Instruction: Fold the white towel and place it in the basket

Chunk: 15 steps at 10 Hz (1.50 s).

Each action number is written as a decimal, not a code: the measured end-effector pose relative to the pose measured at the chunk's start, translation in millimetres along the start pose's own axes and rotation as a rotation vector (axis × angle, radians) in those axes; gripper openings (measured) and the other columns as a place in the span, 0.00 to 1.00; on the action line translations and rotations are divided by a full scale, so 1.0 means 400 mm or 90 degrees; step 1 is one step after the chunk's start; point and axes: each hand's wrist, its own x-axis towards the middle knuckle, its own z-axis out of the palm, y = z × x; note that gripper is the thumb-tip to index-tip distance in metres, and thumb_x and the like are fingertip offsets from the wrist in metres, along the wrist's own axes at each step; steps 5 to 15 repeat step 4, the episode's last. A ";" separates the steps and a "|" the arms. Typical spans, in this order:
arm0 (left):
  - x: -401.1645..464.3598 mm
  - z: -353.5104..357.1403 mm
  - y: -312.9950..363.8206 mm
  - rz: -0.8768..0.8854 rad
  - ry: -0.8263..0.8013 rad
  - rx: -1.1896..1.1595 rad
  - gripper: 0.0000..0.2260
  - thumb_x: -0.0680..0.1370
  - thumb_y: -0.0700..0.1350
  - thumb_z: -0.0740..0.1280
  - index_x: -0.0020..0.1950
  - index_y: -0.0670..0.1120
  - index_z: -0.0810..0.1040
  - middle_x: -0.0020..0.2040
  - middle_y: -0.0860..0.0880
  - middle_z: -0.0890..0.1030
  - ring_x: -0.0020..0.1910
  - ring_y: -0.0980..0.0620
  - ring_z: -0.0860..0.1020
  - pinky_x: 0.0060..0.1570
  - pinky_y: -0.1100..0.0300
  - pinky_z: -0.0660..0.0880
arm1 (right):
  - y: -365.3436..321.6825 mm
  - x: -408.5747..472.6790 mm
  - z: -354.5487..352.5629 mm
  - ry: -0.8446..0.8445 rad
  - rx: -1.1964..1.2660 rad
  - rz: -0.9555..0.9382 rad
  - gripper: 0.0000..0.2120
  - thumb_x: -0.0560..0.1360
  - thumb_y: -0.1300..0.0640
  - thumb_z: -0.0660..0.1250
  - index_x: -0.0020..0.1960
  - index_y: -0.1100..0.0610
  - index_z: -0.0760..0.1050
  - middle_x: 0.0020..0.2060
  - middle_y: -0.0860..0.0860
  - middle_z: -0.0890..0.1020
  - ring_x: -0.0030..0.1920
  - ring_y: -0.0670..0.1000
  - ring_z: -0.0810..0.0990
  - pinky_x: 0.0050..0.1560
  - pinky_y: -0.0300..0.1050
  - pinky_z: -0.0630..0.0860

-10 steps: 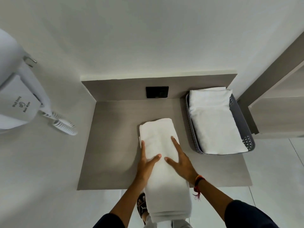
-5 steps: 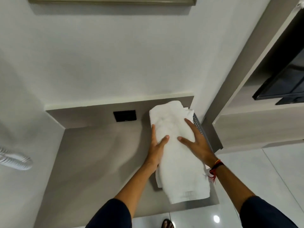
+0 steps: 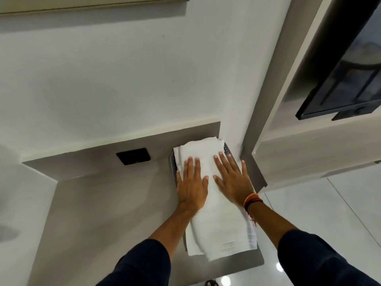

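Both hands now press a folded towel that a second ago lay in the middle of the tabletop (image 3: 107, 213); since then it has been carried toward the lower right of the frame and laid over the basket (image 3: 174, 164), whose grey perforated rim shows only at the towel's far corners. By my judgement the placing is nearly done and only letting go remains. The white towel (image 3: 218, 219) is a long, thick, layered strip with soft creases, its near end reaching the tabletop's edge, with another white layer showing beneath it. The left hand (image 3: 191, 184) and right hand (image 3: 234, 180) lie flat on top, fingers (image 3: 221, 162) spread wide, gripping nothing.
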 end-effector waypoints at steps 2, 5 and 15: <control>0.009 0.042 -0.011 -0.028 -0.113 0.029 0.31 0.84 0.60 0.46 0.83 0.51 0.38 0.84 0.50 0.39 0.83 0.49 0.39 0.79 0.36 0.44 | -0.004 0.018 0.033 -0.081 -0.040 0.046 0.34 0.82 0.37 0.45 0.83 0.48 0.40 0.84 0.49 0.44 0.83 0.59 0.46 0.79 0.72 0.48; 0.035 -0.090 -0.018 0.035 -0.059 0.100 0.34 0.83 0.62 0.47 0.83 0.45 0.41 0.84 0.46 0.43 0.83 0.47 0.43 0.80 0.36 0.43 | -0.080 -0.023 -0.038 -0.031 -0.043 0.094 0.35 0.82 0.38 0.39 0.83 0.54 0.42 0.84 0.53 0.47 0.83 0.58 0.47 0.80 0.69 0.48; 0.035 -0.090 -0.018 0.035 -0.059 0.100 0.34 0.83 0.62 0.47 0.83 0.45 0.41 0.84 0.46 0.43 0.83 0.47 0.43 0.80 0.36 0.43 | -0.080 -0.023 -0.038 -0.031 -0.043 0.094 0.35 0.82 0.38 0.39 0.83 0.54 0.42 0.84 0.53 0.47 0.83 0.58 0.47 0.80 0.69 0.48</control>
